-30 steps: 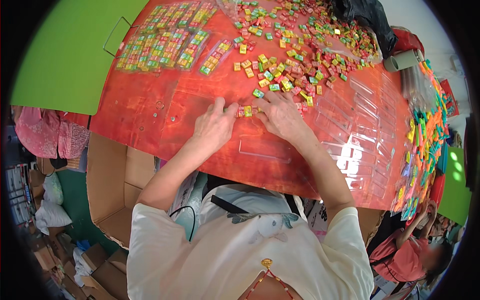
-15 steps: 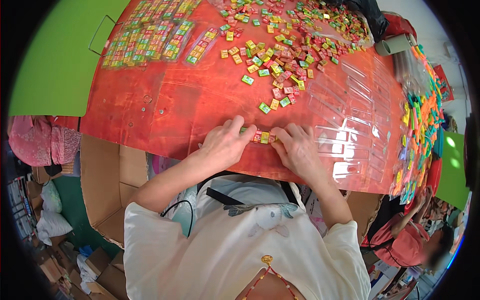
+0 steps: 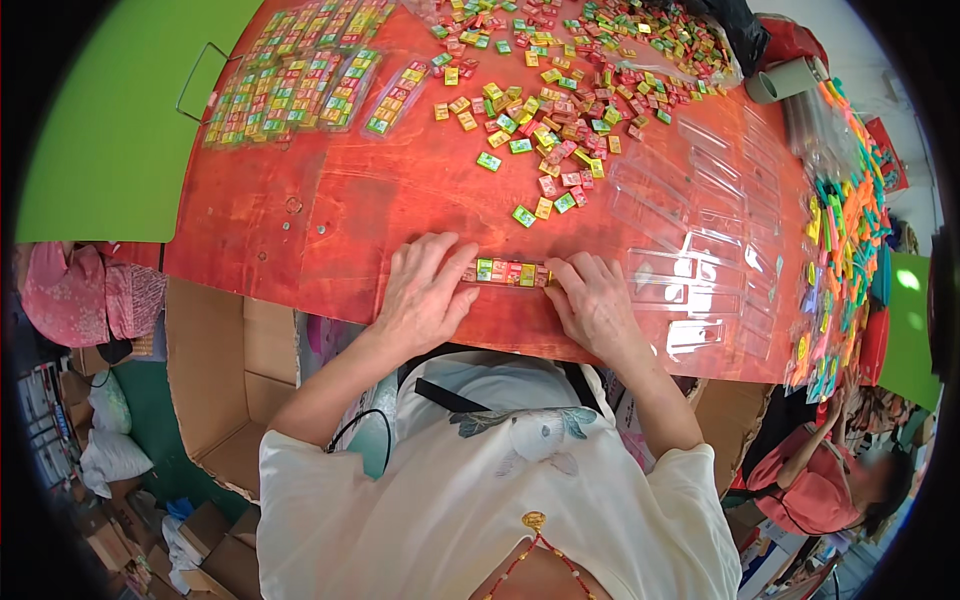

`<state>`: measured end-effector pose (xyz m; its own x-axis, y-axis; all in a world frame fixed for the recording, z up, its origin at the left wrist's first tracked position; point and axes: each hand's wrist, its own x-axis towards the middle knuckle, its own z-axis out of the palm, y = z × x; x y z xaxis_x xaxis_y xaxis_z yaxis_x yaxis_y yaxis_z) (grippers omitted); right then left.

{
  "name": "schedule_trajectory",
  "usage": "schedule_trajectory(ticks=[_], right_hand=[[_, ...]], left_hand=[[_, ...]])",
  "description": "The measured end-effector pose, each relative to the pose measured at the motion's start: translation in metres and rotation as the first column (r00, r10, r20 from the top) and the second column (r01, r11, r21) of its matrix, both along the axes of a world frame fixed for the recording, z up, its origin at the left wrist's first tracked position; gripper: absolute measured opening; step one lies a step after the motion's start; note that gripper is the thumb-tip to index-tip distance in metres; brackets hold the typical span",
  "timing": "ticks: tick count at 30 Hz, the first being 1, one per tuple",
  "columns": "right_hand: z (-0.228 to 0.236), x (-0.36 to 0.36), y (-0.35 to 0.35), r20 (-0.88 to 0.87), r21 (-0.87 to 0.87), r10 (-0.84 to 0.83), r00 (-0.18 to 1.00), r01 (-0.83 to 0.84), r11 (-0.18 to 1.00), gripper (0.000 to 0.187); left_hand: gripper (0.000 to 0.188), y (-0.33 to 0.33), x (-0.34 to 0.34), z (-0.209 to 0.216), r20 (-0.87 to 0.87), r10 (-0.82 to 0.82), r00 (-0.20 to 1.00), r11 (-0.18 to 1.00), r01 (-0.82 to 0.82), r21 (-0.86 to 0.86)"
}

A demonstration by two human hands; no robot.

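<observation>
A narrow clear plastic tray with a row of small green, red and yellow boxes (image 3: pixel 512 272) lies on the red table in front of me. At its left end is my left hand (image 3: pixel 422 295), thumb on the near side and fingers on the far side. My right hand (image 3: pixel 600 308) pinches the right end, its curled fingers covering the last part of the row. Beyond the hands, a loose pile of similar small boxes (image 3: pixel 555 125) spreads over the table.
Filled trays (image 3: pixel 290 85) lie in rows at the far left, one filled tray (image 3: pixel 397 98) slightly apart. Empty clear trays (image 3: pixel 700 235) overlap at the right. Colourful plastic pieces (image 3: pixel 850 240) line the right edge. An open cardboard box (image 3: pixel 225 375) stands below the table at the left.
My left hand has moved left along the tray and its fingers have spread from a closed pinch. More of the row of boxes shows. My right hand stays at the right end.
</observation>
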<state>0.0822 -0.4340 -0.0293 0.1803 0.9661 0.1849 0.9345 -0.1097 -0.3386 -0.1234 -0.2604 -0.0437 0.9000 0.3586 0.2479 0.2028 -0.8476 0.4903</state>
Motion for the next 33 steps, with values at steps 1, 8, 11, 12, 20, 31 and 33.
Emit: schedule_trajectory(ticks=[1, 8, 11, 12, 20, 31, 33], right_hand=[[-0.001, 0.000, 0.000, -0.001, 0.000, 0.000, 1.000, 0.000, 1.000, 0.027], [0.000, -0.002, -0.004, 0.023, -0.017, 0.008, 1.000, -0.007, 1.000, 0.026], [0.001, -0.001, -0.006, 0.006, -0.020, 0.008, 1.000, -0.007, 1.000, 0.028], [0.001, -0.001, -0.006, -0.016, -0.014, 0.007, 1.000, -0.007, 1.000, 0.029], [0.001, -0.001, -0.003, -0.044, -0.033, 0.035, 0.998, -0.037, 0.999, 0.032], [0.001, -0.014, 0.006, -0.066, -0.016, 0.031, 0.997, -0.032, 0.999, 0.035], [-0.005, -0.012, 0.010, -0.071, -0.004, 0.024, 0.997, -0.025, 1.000, 0.034]], left_hand=[[0.054, -0.002, 0.000, -0.005, -0.007, -0.002, 1.000, 1.000, 0.001, -0.014], [0.051, -0.014, 0.007, -0.020, -0.032, -0.087, 0.996, 0.979, 0.091, 0.184], [0.052, -0.013, 0.008, -0.018, -0.033, -0.088, 0.996, 0.986, 0.092, 0.136], [0.052, -0.013, 0.009, -0.016, -0.033, -0.091, 0.995, 0.986, 0.095, 0.136], [0.052, -0.012, 0.022, -0.019, -0.070, -0.144, 0.987, 0.988, 0.147, 0.035], [0.085, -0.005, 0.015, -0.011, -0.263, -0.130, 0.956, 0.981, 0.163, 0.105], [0.085, -0.003, 0.012, -0.015, -0.244, -0.117, 0.963, 0.984, 0.146, 0.102]])
